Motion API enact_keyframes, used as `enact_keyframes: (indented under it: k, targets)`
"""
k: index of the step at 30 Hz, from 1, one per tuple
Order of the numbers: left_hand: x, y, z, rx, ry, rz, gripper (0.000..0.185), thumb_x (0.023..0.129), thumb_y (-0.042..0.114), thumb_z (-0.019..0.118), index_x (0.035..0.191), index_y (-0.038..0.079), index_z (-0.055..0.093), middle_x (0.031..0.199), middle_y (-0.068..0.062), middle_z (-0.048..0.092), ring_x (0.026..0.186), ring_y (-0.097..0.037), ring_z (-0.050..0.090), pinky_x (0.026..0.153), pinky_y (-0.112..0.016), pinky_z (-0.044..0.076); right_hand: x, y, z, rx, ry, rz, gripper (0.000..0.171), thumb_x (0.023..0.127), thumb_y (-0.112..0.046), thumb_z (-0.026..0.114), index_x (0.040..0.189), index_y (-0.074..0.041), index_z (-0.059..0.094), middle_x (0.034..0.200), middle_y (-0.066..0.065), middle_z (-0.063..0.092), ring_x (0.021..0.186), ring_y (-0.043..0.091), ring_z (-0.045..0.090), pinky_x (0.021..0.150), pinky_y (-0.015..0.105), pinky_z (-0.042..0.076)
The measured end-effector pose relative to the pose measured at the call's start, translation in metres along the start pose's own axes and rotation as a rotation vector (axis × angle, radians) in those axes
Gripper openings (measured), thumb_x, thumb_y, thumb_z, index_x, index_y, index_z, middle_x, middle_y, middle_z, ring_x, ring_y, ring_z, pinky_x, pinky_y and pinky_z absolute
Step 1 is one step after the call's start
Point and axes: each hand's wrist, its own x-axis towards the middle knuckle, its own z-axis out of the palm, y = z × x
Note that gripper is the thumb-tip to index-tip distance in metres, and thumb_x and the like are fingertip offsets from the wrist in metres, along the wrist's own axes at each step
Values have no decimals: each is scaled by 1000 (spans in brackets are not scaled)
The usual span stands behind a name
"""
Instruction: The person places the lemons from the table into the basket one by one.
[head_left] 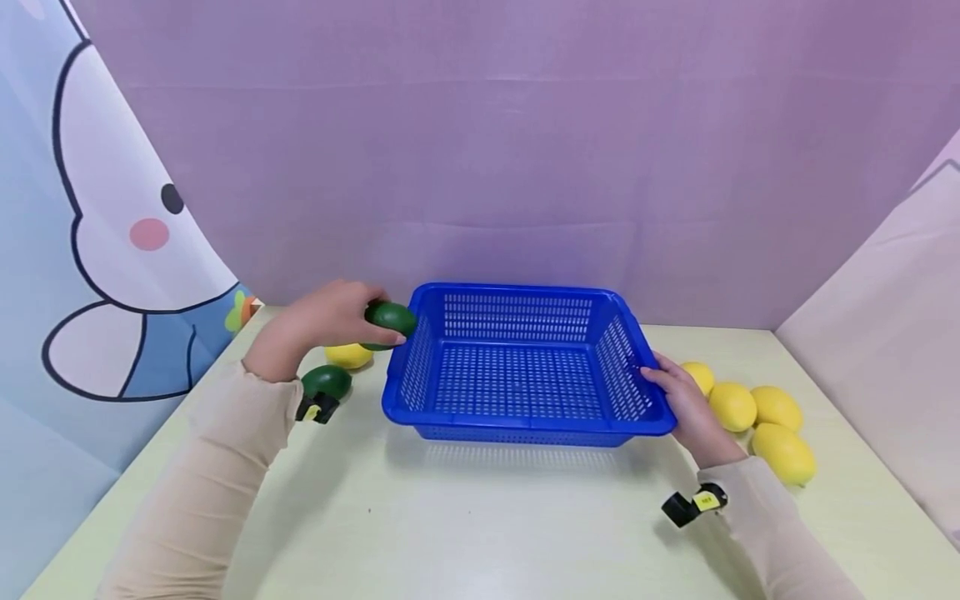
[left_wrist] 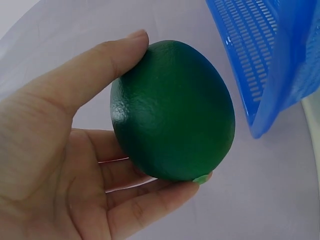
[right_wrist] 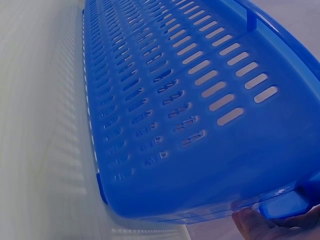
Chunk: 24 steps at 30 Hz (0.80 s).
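Left hand [head_left: 324, 321] has the green lime [head_left: 390, 317] pinched between thumb and fingers, held up in the air right at the basket's [head_left: 525, 292] left rim, near its back-left corner. From the left wrist view I see the thumb lying along the top of the lime [left_wrist: 172, 110] and the fingertips [left_wrist: 202, 178] cupped under it, palm open behind; the grip looks firm enough but shallow, so I would not swing fast.

Right hand [head_left: 686, 400] rests against the right rim of the basket, fingers hooked on the edge; the right wrist view shows a fingertip [right_wrist: 250, 220] under the lip of the basket [right_wrist: 200, 125]. I judge it is steadying the basket, which is what I want while the other hand works.

To do this step well, I'd carry the lime over the rim, clear of the wall, lower it close to the slotted floor and only then relax the fingers, so it settles instead of rolling or bouncing. Aiming toward the middle leaves room along the sides. The basket is light plastic, so I'd keep the right hand pressed on it.

Further out, a second lime [head_left: 327, 382] and a lemon [head_left: 348, 356] lie on the table [head_left: 480, 517] just below the left hand, and four more lemons [head_left: 757, 421] sit bunched beside the right hand
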Motion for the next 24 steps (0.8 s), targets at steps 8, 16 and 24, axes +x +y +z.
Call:
enact_keyframes:
  k: [8, 16, 24]
  targets:
    - [11, 7, 5, -5, 5, 30, 41, 81, 42, 71, 100, 7, 60, 81, -4, 58, 71, -21, 51, 62, -30, 41, 1, 1, 0, 3, -4, -3, 63, 101, -23, 40, 151, -4, 7, 98, -10, 57, 86, 5, 60, 76, 25, 53]
    - [24, 13, 9, -47, 2, 63, 45, 81, 42, 71, 104, 5, 59, 85, -5, 59, 71, -20, 51, 62, -30, 42, 1, 3, -1, 38, -9, -4, 65, 101, -23, 42, 150, -3, 6, 96, -10, 58, 85, 5, 60, 75, 24, 53]
    - [33, 19, 14, -82, 8, 85, 47, 82, 41, 71, 108, 4, 60, 90, -7, 61, 72, -20, 53, 63, -29, 45, 1, 2, -1, 45, -12, 2, 65, 101, -24, 42, 150, -3, 6, 96, -10, 58, 85, 6, 61, 75, 25, 54]
